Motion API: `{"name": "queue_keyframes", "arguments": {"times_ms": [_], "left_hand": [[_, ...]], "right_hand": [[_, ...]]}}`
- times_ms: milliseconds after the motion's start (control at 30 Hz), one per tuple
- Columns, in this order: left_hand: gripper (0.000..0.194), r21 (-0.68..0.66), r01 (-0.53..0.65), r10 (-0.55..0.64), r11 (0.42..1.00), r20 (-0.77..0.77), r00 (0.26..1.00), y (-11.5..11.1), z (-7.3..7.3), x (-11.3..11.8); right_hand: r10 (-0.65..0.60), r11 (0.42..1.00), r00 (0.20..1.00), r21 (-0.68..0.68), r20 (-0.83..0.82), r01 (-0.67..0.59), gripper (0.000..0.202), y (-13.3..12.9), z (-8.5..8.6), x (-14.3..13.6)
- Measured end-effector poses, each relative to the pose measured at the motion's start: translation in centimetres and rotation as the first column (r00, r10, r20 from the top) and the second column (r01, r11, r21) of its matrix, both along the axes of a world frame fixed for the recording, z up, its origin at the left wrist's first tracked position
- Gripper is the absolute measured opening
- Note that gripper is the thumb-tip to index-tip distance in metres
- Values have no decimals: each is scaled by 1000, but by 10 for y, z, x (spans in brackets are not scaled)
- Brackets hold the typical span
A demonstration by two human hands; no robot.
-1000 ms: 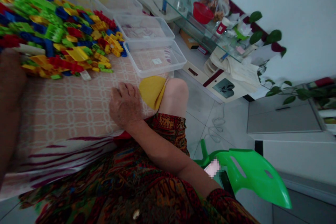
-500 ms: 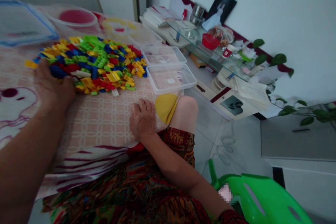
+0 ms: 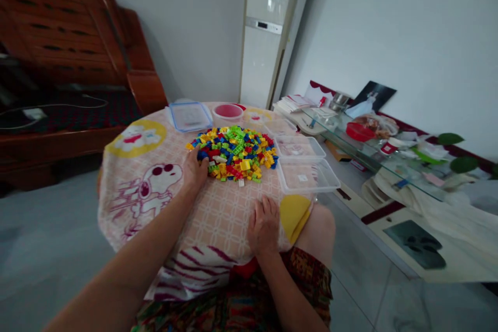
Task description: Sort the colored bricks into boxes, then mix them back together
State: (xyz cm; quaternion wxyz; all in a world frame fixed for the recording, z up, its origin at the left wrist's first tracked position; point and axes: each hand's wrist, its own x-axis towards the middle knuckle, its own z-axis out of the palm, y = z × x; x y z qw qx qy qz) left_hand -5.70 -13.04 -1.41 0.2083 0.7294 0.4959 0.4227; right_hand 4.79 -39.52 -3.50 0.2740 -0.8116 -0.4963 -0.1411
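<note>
A heap of small plastic building bricks (image 3: 235, 153) in red, yellow, green and blue lies on the cloth-covered round table (image 3: 218, 218). My left hand (image 3: 194, 170) rests at the heap's left edge, its fingers apart and touching the bricks. Nearer my body, my right hand (image 3: 264, 223) lies palm down on the cloth with nothing in it, fingers slightly curled but spread. Right of the heap are two clear plastic boxes, a rear one (image 3: 301, 148) and a front one (image 3: 311, 179).
Behind the heap stand a blue-rimmed clear container (image 3: 190, 116) and a round tub with pink inside (image 3: 228, 111). A wooden bench (image 3: 66, 46) is at back left. On the right, a glass-topped cabinet (image 3: 373, 158) holds a red bowl (image 3: 360, 132) and clutter.
The view has swung left and up, so the table now appears nearer the middle and the bench shows. Both hands keep about the same places on the table.
</note>
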Motion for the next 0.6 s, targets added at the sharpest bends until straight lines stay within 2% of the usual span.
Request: {"name": "queue_keyframes", "arguments": {"times_ms": [600], "left_hand": [[53, 98, 15, -17, 995, 16, 1000, 7, -5, -4]], "right_hand": [[11, 998, 1000, 58, -1, -11, 38, 2, -7, -1]]}}
